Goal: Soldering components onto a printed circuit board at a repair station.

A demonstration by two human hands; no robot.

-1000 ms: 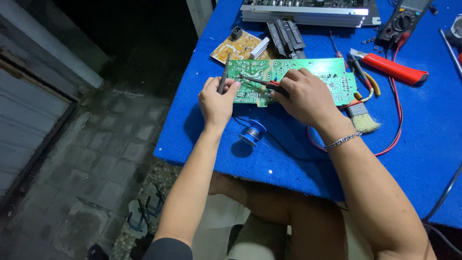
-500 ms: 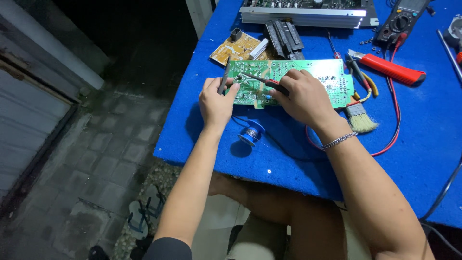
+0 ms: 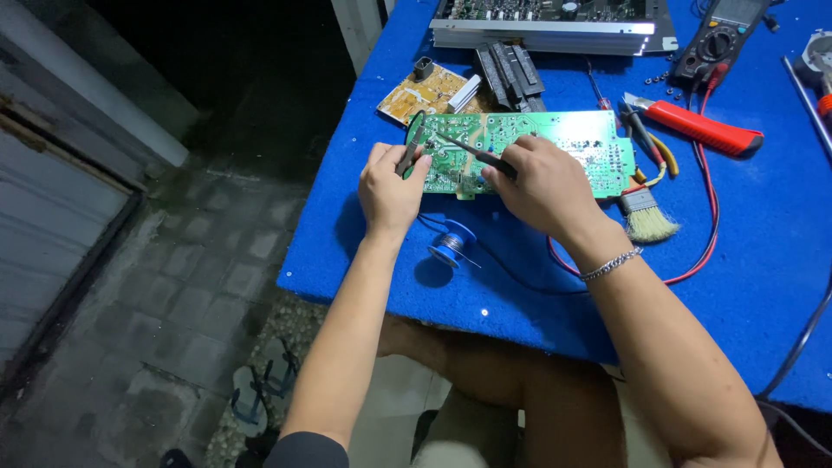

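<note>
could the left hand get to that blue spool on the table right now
Probably yes. The blue spool lies just below the left hand on the blue table, nothing between them, but that hand grips a dark tool at the green circuit board.

A matt, fuzzy blue cloth is seen over the table; the green circuit board looks glossy, the bracelet shiny metal, the red cutter handle smooth plastic

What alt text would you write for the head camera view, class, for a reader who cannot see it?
A person's right hand holds a thin dark tool to a green circuit board on a blue table while the left hand grips tweezers at its edge. A solder spool, brush and red-handled cutter lie nearby.
</note>
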